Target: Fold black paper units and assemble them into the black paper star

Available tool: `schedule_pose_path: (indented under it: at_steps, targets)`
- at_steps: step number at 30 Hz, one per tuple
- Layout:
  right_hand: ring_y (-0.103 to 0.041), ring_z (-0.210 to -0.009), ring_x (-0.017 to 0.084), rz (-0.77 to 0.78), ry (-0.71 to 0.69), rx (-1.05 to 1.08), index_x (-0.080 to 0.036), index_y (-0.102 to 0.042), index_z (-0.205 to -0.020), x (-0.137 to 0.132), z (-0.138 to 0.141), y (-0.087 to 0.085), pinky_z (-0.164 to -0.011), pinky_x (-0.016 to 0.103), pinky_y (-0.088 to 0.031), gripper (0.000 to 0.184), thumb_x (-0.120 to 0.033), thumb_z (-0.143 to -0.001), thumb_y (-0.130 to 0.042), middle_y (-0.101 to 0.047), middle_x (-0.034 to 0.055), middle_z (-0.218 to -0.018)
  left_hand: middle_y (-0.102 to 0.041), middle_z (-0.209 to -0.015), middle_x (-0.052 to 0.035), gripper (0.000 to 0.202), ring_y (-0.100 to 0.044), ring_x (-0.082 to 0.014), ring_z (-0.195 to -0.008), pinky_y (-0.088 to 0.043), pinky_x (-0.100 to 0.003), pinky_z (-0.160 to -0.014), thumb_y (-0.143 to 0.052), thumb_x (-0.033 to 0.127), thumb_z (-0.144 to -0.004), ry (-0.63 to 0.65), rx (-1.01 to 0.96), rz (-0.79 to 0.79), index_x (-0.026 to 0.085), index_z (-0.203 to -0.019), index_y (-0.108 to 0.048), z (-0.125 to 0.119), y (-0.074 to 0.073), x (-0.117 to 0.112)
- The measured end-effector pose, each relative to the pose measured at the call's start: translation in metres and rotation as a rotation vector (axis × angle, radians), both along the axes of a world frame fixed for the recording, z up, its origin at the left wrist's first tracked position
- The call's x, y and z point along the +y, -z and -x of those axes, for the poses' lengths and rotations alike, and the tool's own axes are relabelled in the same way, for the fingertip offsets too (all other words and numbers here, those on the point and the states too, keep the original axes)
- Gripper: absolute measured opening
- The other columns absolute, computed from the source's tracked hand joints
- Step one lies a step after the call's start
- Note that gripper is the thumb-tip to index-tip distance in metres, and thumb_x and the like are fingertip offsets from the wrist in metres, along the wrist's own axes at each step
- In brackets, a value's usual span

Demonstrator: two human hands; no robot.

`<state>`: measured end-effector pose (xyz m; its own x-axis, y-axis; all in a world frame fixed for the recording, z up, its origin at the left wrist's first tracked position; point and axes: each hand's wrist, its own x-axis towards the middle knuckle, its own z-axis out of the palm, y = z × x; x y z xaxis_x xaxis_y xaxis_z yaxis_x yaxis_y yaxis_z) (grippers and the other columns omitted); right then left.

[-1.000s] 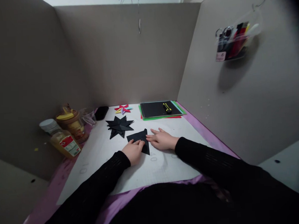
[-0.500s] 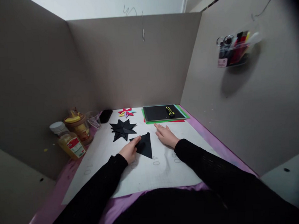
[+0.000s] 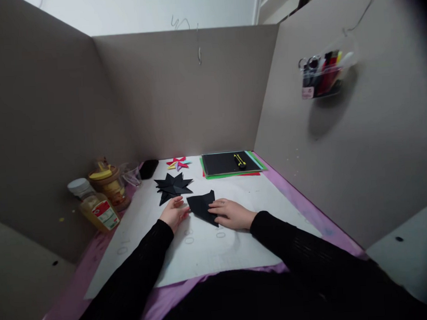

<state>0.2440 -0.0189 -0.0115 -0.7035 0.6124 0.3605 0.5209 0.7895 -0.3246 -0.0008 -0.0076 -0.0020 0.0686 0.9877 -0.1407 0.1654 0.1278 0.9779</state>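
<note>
A folded black paper piece (image 3: 201, 205) lies on the white mat (image 3: 211, 247) in front of me. My left hand (image 3: 174, 212) rests beside its left corner, fingertips touching the edge, fingers loosely spread. My right hand (image 3: 230, 213) lies flat on the paper's right side, fingers stretched out and pressing it down. Just beyond the paper sits a black paper star (image 3: 173, 186) with many points.
A small coloured paper star (image 3: 178, 162) lies at the back. A stack of coloured sheets (image 3: 231, 163) with a black sheet and a yellow cutter (image 3: 240, 161) sits at the back right. Jars and a bottle (image 3: 97, 205) stand on the left. A pen holder (image 3: 322, 73) hangs on the right wall.
My right hand came back from the bare mat onto the black paper. The paper has turned and shifted a little, and my left hand moved to its left corner.
</note>
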Motion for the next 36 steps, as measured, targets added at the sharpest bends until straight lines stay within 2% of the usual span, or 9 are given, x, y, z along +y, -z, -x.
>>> schedule_pose_path:
  at_steps: [3, 8, 12, 16, 20, 25, 28, 32, 36]
  targets:
    - [-0.050, -0.114, 0.022, 0.018, -0.028, 0.024, -0.016, -0.060, -0.116, 0.003, -0.002, 0.002, -0.099, 0.039, -0.039, 0.037, -0.025, -0.080, -0.055, -0.057, 0.0125, -0.122, -0.059, -0.107, -0.0095, 0.041, -0.064, -0.0169, -0.084, -0.052, -0.030, -0.071, -0.056, 0.003, -0.069, 0.183, -0.028, -0.155, 0.018, -0.106, -0.055, 0.001, 0.005, 0.000]
    - [-0.051, -0.114, 0.020, 0.019, -0.118, 0.048, -0.017, -0.063, -0.111, 0.006, -0.005, 0.003, -0.100, 0.038, -0.038, 0.033, -0.022, -0.079, -0.055, -0.060, 0.0104, -0.118, -0.058, -0.075, -0.0052, 0.026, -0.056, -0.0175, -0.075, -0.047, -0.034, -0.073, -0.056, 0.006, -0.070, 0.317, 0.672, -0.734, 0.019, -0.088, -0.070, -0.004, 0.003, -0.005]
    - [-0.052, -0.111, 0.021, -0.036, -0.120, 0.052, -0.018, -0.066, -0.105, 0.007, -0.005, 0.001, -0.097, 0.041, -0.040, 0.028, -0.021, -0.079, -0.055, -0.060, 0.0107, -0.118, -0.055, -0.074, -0.0065, 0.010, -0.052, -0.0200, -0.076, -0.044, -0.037, -0.072, -0.062, 0.021, -0.073, 0.331, 0.983, -0.993, 0.022, -0.076, -0.072, -0.007, -0.011, -0.015]
    - [-0.052, -0.110, 0.022, -0.041, -0.111, 0.050, -0.020, -0.069, -0.097, 0.008, -0.006, -0.002, -0.094, 0.042, -0.042, 0.024, -0.018, -0.078, -0.056, -0.064, 0.0080, -0.112, -0.061, -0.097, -0.0081, 0.011, -0.053, -0.0238, -0.097, -0.040, -0.042, -0.087, -0.061, 0.028, -0.075, 0.520, 0.947, -1.143, 0.022, -0.078, -0.070, -0.008, -0.015, -0.020]
    - [-0.055, -0.106, 0.022, -0.009, -0.125, 0.061, -0.020, -0.070, -0.097, 0.009, -0.008, -0.004, -0.093, 0.040, -0.043, 0.024, -0.017, -0.078, -0.055, -0.068, 0.0064, -0.105, -0.067, -0.097, -0.0063, 0.020, -0.060, -0.0183, -0.090, -0.045, -0.032, -0.080, -0.052, 0.026, -0.083, 0.744, 0.902, -1.064, 0.022, -0.093, -0.069, -0.009, -0.006, -0.016]
    - [-0.052, -0.111, 0.020, 0.021, -0.159, 0.012, -0.023, -0.068, -0.101, 0.005, -0.010, -0.006, -0.096, 0.042, -0.039, 0.032, -0.010, -0.076, -0.052, -0.066, 0.0040, -0.108, -0.068, -0.100, -0.0057, 0.022, -0.061, -0.0190, -0.091, -0.047, -0.032, -0.081, -0.053, 0.026, -0.083, 0.620, 0.916, -0.878, 0.022, -0.096, -0.070, -0.005, 0.001, -0.006]
    - [-0.050, -0.114, 0.020, 0.059, -0.208, -0.044, -0.023, -0.067, -0.104, 0.002, -0.012, -0.010, -0.098, 0.042, -0.035, 0.035, -0.010, -0.077, -0.050, -0.065, 0.0041, -0.112, -0.068, -0.102, -0.0075, 0.022, -0.061, -0.0189, -0.094, -0.047, -0.031, -0.084, -0.059, 0.030, -0.079, 0.666, 0.767, -0.780, 0.019, -0.095, -0.069, 0.001, 0.000, 0.003]
    - [-0.046, -0.120, 0.020, 0.122, -0.247, -0.115, -0.026, -0.067, -0.104, -0.003, -0.017, -0.016, -0.102, 0.044, -0.029, 0.032, -0.014, -0.081, -0.048, -0.064, 0.0028, -0.114, -0.070, -0.092, -0.0072, 0.020, -0.063, -0.0169, -0.087, -0.047, -0.027, -0.080, -0.058, 0.032, -0.079, 0.685, 0.621, -0.695, 0.017, -0.084, -0.070, 0.005, 0.000, 0.014]
    - [-0.041, -0.124, 0.021, 0.187, -0.258, -0.166, -0.029, -0.065, -0.106, -0.008, -0.020, -0.021, -0.104, 0.049, -0.022, 0.033, -0.015, -0.082, -0.047, -0.060, 0.0017, -0.120, -0.068, -0.080, -0.0043, 0.020, -0.061, -0.0153, -0.075, -0.045, -0.024, -0.071, -0.057, 0.034, -0.079, 0.593, 0.688, -0.627, 0.017, -0.078, -0.068, -0.001, -0.002, 0.019]
